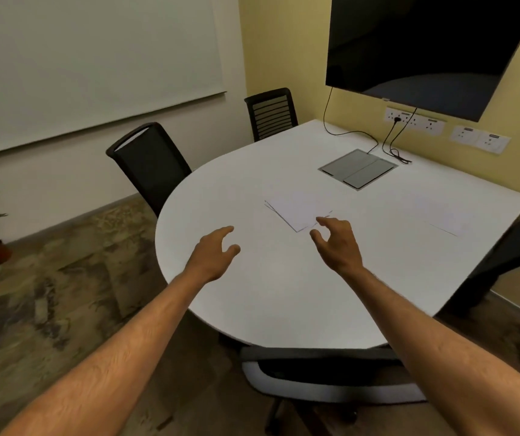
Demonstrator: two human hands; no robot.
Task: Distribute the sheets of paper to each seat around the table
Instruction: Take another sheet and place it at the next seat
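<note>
A small stack of white paper sheets (294,210) lies near the middle of the white table (283,294). A single sheet (434,215) rests flat by the table's right edge. My right hand (337,243) hovers over the stack's near corner, fingers spread and curled, holding nothing. My left hand (214,251) floats above the table to the left of the stack, fingers apart and empty. Both bare forearms reach in from the bottom of the view.
Black chairs stand at the left (148,162), at the far side (271,113), at the right edge (510,256) and directly below me (321,376). A grey cable hatch (359,168) with cords sits on the table. A dark screen (425,48) hangs on the wall.
</note>
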